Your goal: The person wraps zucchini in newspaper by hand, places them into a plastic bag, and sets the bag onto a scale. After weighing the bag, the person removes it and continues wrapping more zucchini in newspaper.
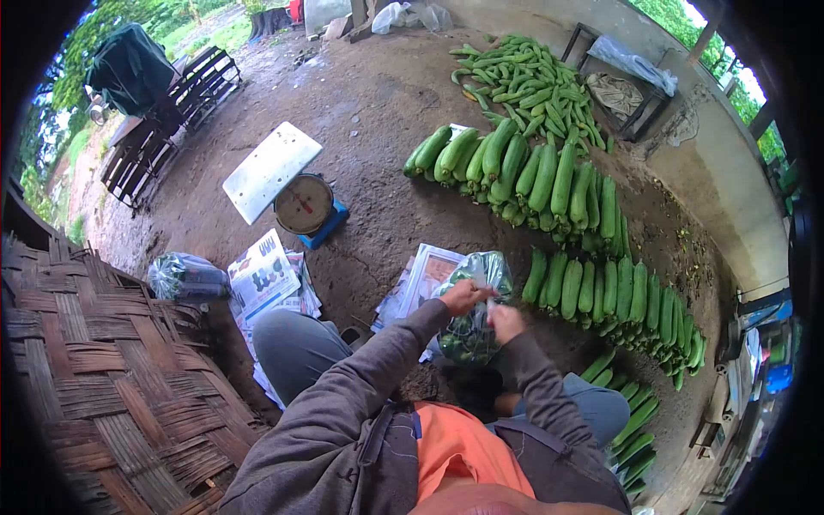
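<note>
A clear plastic bag [470, 335] filled with dark green vegetables stands on the ground between my knees. Both hands are at its gathered top. My left hand [463, 297] is closed on the plastic, and my right hand [506, 321] pinches the bag's neck just beside it. Left of the bag lie sheets of newspaper [421, 279]. Long green gourds [558, 184] are stacked in rows to the right, the nearest close to the bag.
A scale [305, 206] with a blue base stands ahead to the left, beside a white board [272, 172]. More newspapers [266, 279], a filled bag [189, 277] and a woven basket [129, 378] are at left. Smaller green vegetables [536, 81] lie heaped near the wall.
</note>
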Motion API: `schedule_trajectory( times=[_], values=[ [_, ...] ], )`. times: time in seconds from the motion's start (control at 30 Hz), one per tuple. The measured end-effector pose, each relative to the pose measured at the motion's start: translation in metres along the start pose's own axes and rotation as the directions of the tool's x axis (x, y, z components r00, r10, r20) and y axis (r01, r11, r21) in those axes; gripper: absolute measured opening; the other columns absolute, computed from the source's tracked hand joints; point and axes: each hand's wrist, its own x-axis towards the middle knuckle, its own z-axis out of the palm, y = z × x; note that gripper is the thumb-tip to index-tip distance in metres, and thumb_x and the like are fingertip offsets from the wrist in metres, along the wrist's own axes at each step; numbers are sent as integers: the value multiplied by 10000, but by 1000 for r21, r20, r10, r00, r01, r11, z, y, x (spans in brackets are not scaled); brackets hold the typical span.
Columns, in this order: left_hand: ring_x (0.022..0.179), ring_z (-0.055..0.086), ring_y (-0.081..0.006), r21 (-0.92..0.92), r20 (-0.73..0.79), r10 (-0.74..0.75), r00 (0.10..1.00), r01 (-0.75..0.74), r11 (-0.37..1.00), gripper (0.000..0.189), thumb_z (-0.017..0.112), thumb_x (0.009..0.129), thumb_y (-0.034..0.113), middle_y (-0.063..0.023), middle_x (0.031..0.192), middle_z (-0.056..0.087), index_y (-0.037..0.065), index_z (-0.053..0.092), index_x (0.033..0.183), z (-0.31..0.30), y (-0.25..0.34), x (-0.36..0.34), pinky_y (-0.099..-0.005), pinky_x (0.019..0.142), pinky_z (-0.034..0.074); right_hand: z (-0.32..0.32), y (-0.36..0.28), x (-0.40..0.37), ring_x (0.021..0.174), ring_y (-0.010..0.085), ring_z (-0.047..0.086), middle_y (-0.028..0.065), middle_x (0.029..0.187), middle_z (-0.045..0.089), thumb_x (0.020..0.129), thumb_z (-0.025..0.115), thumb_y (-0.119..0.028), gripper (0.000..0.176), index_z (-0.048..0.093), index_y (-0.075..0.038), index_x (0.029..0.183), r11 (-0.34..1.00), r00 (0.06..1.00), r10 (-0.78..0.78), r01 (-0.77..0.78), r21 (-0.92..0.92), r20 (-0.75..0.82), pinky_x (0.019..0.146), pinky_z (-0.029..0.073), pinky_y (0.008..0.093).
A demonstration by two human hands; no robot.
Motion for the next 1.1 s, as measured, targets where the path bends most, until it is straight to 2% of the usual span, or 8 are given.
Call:
schedule_trajectory(
  times=[0.13,0.17,0.27,0.37,0.5,0.6,0.97,1.1],
  values=[
    [643,564,-121,302,146,-154,977,104,948,315,622,861,324,-62,765,666,13,669,867,-12,11,7,-342,576,425,-3,-5,-8,569,128,549,26,576,553,926,471,-295,347,612,-39,740,999,980,0,11,-52,201,547,441,305],
    [655,586,-222,497,102,-206,973,130,858,273,681,796,305,-130,750,647,34,662,824,-13,22,6,-373,610,443,-10,9,9,591,133,560,40,609,573,927,470,-295,332,619,-36,782,994,978,102,-107,17,183,570,455,301],
    [726,578,-325,660,160,232,960,-279,698,232,700,746,279,-177,731,616,56,658,794,-16,15,3,-419,660,452,-30,30,52,657,155,580,73,720,610,881,528,-242,230,614,-28,872,918,996,-12,-26,395,92,627,479,303],
    [767,585,-346,667,66,158,985,-161,728,215,693,717,270,-151,730,632,61,651,746,-18,42,-1,-437,709,462,-22,35,67,726,185,614,111,865,632,800,603,-159,177,608,-23,914,953,953,-300,301,-42,30,641,474,319],
    [769,585,-353,713,60,90,994,-105,693,278,713,709,295,-183,734,622,31,649,767,-17,60,-1,-446,713,457,-11,20,59,823,257,618,109,980,614,701,656,-89,268,620,-53,963,922,965,-264,256,-289,14,737,499,327],
    [762,596,-341,741,82,71,994,-108,662,269,727,690,288,-164,749,636,45,661,785,-16,52,-2,-434,725,460,-8,31,62,847,239,629,101,961,638,703,660,-71,254,640,-66,956,810,858,-513,488,-325,11,771,501,314],
    [758,609,-324,750,5,182,983,-124,649,155,605,659,22,-130,790,651,65,570,803,-12,50,3,-413,675,450,-7,11,67,790,323,597,137,800,598,742,636,-255,200,597,-75,820,853,949,-309,302,-426,53,697,481,403],
    [752,610,-334,814,-73,152,986,-29,579,151,589,713,58,-161,786,631,69,513,844,-2,31,11,-431,662,451,-2,20,68,771,311,624,153,808,627,708,671,-128,171,623,-43,849,860,937,-346,297,-415,-47,681,494,371]
  ],
)
